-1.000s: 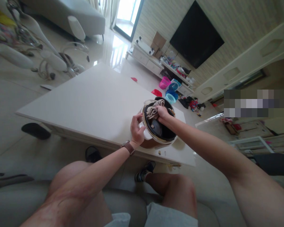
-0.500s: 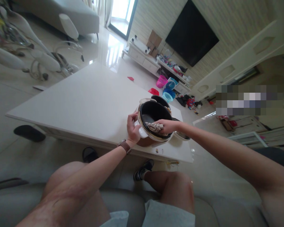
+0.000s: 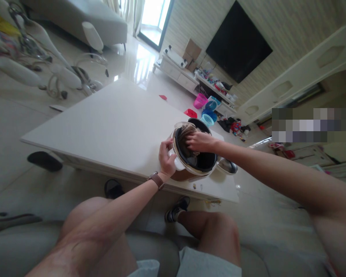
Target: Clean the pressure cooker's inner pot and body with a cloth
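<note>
The left hand (image 3: 167, 158) was clasped round the white handle on the left side of the cooker (image 3: 187, 176). The right hand (image 3: 200, 142) reached inside it, fingers gripping a bunched brownish cloth (image 3: 188, 130) against the far-left part of the dark inner wall; hand and cloth hid part of the inside. The cooker stood on a white table (image 3: 118, 123), close to the edge nearest the person. Just behind the cooker, partly covered by it, was a black pot (image 3: 198, 123), and just to its right lay a round, lid-like piece (image 3: 226, 166). Small bits (image 3: 194, 186) lay in front of it. Farther beyond it were a red container (image 3: 190, 113), a light-blue basket (image 3: 208, 120) and a pink basket (image 3: 200, 100), with a cabinet (image 3: 178, 73) and a television (image 3: 238, 42) well behind it.
</note>
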Demonstrator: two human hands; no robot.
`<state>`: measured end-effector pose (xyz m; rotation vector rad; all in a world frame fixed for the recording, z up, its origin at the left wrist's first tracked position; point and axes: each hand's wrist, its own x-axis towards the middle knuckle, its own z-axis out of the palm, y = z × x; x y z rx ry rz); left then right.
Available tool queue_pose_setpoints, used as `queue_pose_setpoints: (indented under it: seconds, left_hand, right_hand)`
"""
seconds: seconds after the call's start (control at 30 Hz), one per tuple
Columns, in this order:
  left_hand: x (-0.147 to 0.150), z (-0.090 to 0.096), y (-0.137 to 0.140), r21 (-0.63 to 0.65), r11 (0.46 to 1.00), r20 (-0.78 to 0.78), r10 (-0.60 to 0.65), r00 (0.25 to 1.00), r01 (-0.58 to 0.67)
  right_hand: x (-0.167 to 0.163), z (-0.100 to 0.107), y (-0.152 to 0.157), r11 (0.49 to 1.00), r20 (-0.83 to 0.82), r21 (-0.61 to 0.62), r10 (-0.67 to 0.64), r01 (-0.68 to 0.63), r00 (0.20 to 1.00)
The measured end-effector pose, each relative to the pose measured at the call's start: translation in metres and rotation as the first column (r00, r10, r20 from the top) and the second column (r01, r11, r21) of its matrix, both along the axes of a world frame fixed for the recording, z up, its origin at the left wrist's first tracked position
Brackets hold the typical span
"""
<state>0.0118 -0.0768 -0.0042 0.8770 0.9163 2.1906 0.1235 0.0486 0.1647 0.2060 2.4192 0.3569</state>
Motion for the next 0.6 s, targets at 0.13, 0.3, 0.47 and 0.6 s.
queue_pose_setpoints:
  seconds: [0.13, 0.3, 0.47, 0.6]
  left_hand:
    - [-0.001, 0.002, 0.0, 0.002, 1.0, -0.011, 0.009, 1.0, -0.009]
    - [-0.002, 0.005, 0.001, -0.001, 1.0, 0.012, 0.004, 1.0, -0.004]
    - [-0.002, 0.007, 0.001, -0.016, 1.0, 0.014, 0.001, 1.0, 0.0]
    - [-0.002, 0.008, 0.001, -0.034, 0.999, 0.019, -0.01, 1.0, 0.011]
  right_hand:
    - [0.001, -0.011, 0.009, 0.974, 0.073, 0.22, -0.072, 0.054, 0.995]
    - [0.028, -0.011, -0.007, 0.872, 0.057, 0.278, -0.434, 0.404, 0.899]
    - [0.037, -0.015, -0.038, 0.757, 0.038, 0.078, -0.652, 0.648, 0.757]
    - [0.022, -0.007, -0.04, 0.603, 0.076, -0.19, -0.778, 0.775, 0.624]
